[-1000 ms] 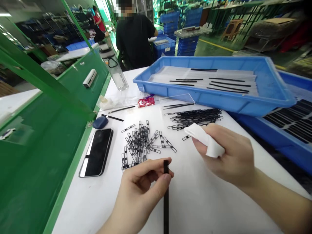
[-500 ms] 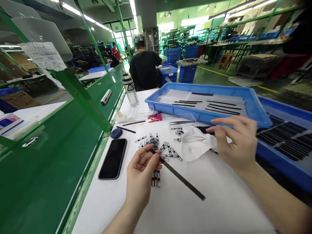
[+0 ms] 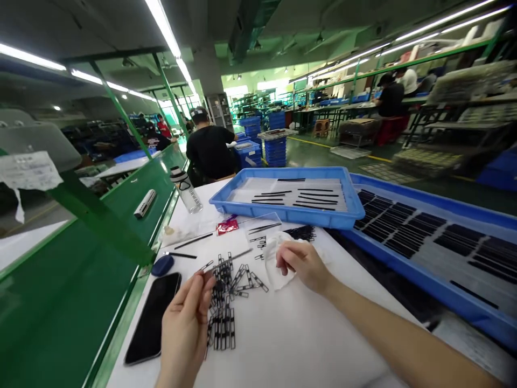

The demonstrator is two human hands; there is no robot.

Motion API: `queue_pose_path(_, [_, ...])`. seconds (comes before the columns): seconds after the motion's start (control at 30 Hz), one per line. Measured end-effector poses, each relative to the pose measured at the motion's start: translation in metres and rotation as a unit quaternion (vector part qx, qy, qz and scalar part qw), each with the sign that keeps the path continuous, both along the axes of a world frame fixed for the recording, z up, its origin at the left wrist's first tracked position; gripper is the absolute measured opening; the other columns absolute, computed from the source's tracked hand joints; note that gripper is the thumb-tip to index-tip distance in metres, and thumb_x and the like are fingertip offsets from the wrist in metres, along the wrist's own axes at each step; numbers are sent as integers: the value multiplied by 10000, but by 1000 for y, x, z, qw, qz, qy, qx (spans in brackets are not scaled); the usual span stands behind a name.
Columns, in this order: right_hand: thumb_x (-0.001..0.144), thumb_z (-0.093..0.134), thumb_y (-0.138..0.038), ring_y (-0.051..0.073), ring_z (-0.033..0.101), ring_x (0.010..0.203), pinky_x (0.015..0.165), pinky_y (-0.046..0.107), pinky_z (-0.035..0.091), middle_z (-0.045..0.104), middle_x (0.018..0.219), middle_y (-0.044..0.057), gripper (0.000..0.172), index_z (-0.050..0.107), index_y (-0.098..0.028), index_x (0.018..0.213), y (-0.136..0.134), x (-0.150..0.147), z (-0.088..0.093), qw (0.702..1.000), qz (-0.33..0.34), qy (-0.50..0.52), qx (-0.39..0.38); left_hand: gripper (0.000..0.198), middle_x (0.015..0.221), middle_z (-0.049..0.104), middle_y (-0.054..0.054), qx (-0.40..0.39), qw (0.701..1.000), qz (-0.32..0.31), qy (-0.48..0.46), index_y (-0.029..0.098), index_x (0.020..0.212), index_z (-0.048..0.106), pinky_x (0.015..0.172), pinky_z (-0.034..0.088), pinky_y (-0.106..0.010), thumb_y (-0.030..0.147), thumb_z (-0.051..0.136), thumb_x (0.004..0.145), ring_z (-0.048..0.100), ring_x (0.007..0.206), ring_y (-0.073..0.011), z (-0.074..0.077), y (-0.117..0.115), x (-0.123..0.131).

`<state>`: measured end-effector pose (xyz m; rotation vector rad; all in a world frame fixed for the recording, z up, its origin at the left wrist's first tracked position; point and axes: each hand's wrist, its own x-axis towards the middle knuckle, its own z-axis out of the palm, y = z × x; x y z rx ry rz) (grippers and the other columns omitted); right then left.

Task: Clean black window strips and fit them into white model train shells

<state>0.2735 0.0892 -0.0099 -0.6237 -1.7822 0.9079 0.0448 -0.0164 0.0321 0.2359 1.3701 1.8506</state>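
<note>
My left hand [image 3: 186,323] is at the near left of the white bench, pinching a thin dark strip [image 3: 228,261] that is slightly blurred and reaches right over a loose pile of small black-framed pieces [image 3: 222,293]. My right hand [image 3: 304,265] is curled on a crumpled white cloth [image 3: 278,264], which bunches under its fingers. Behind the cloth lies a smaller heap of black strips [image 3: 301,233], partly hidden by it.
A black phone [image 3: 152,318] lies by the bench's green edge. Tweezers [image 3: 264,228] rest on a clear sheet [image 3: 262,231] before a blue tray [image 3: 286,214]. A larger blue tray [image 3: 424,258] stands right. A co-worker [image 3: 210,151] sits beyond.
My view has tilted up and moved back, showing more of the room. My left hand has shifted left with the strip, and my right hand has come down onto the cloth.
</note>
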Motion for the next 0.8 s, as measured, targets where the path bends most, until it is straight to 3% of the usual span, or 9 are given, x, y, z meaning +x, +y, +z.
queue_pose_path(0.17, [1065,548,-445,83,544,506,508,214,473,560,603,-53,468,581,-147,706,9,-2,-4,995,25,59,-74,280,931,806,5,31,999,19,9,164,920,766,548,575,-26,36,545,1033,787,781,-59,29,40,-4])
queue_pose_path(0.3, [1001,605,-261,91,514,513,531,222,434,531,547,-54,394,588,-160,620,5,-6,3,993,31,68,-87,223,924,777,10,79,996,-13,43,158,917,746,563,565,-27,95,572,1042,761,790,-43,61,104,16])
queue_pose_path(0.4, [866,580,-136,95,494,529,548,229,404,522,540,-37,314,582,-174,554,4,-8,9,995,25,73,-70,102,971,750,-26,109,988,-49,95,115,980,715,580,586,-109,103,620,1016,736,792,-83,75,160,44])
queue_pose_path(0.5, [781,577,-162,90,427,510,523,235,357,428,517,-43,324,428,-193,496,9,-12,10,996,-9,77,-49,92,1043,725,-56,119,973,-83,178,110,1064,688,663,624,-254,166,670,993,720,835,-148,77,212,76])
queue_pose_path(0.6, [692,597,-176,82,323,476,493,241,311,312,486,-62,365,294,-209,490,16,-19,6,995,-57,75,-31,142,1047,719,-60,90,944,-150,281,120,1074,690,733,625,-317,231,692,985,714,869,-172,71,253,103])
queue_pose_path(0.7, [606,638,-181,72,305,449,469,222,320,285,457,-73,385,282,-207,464,20,-25,2,995,-91,50,-12,176,1054,716,-60,36,893,-233,384,126,1071,699,758,620,-341,263,725,962,707,887,-184,65,287,119])
queue_pose_path(0.8, [608,692,-228,68,381,455,472,180,357,370,475,-70,359,354,-200,491,19,-30,-2,991,-133,-8,0,170,1028,710,-53,-21,847,-302,437,125,1053,696,749,612,-337,265,725,961,696,862,-178,65,314,125])
